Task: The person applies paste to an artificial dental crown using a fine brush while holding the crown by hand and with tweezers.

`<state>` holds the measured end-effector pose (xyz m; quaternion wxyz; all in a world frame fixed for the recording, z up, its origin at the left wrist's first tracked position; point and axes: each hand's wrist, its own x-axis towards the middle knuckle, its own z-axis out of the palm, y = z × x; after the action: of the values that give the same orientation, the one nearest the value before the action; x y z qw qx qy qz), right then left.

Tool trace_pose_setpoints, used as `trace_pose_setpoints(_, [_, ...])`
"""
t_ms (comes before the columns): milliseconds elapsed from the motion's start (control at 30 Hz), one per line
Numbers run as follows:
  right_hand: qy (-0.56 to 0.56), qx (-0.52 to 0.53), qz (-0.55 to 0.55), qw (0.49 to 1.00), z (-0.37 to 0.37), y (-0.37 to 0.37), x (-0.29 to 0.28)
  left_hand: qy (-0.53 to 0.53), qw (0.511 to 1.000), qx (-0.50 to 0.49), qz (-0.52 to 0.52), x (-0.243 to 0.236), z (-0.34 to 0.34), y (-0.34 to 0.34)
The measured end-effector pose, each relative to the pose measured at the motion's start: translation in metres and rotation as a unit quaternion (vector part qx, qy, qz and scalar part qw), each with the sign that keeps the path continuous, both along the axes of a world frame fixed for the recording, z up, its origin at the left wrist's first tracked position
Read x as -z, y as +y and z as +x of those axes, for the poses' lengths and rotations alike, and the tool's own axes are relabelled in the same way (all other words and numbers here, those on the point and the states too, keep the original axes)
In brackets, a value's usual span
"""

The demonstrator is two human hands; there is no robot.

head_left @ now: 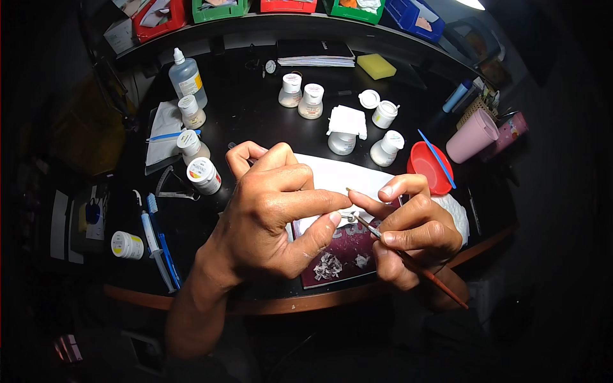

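My left hand (274,207) is closed, its thumb and forefinger pinching a small white and metallic piece (348,216) whose exact kind is too small to make out. My right hand (415,223) grips a thin paintbrush (440,288) with a red-brown handle, and its tip reaches the small piece. Both hands meet above a maroon pad (357,246) and a white sheet (325,167), which they partly hide. White shavings (328,267) lie on the pad. A dark rod end (232,147) shows beside my left hand's curled fingers.
Powder jars (203,175) stand left and behind, one white-covered jar (345,131) among them. On the right are a red bowl (429,167) with a blue stick and a pink cup (472,136). Brushes and a syringe (153,239) lie left. Coloured bins (220,9) line the back shelf.
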<state>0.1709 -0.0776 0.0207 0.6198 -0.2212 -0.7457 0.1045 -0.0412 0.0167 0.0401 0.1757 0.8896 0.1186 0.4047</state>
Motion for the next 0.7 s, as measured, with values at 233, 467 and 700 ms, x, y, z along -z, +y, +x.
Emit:
trace_pose_setpoints(233, [0.003,0.0,0.01,1.0,-0.0001,0.0005,0.0013,0.0,1.0,0.004,-0.003,0.0,-0.0002,0.0002])
trace_pose_setpoints(467, [0.007,0.022,0.013,1.0,-0.0009,-0.0066,-0.002,0.007,1.0,0.016,-0.026,-0.0034,-0.0003,-0.0017])
trace_pose_setpoints(700, [0.0,0.031,0.018,0.999,-0.0012,-0.0064,-0.0032,0.0,0.999,0.026,-0.021,-0.0024,0.0004,-0.0004])
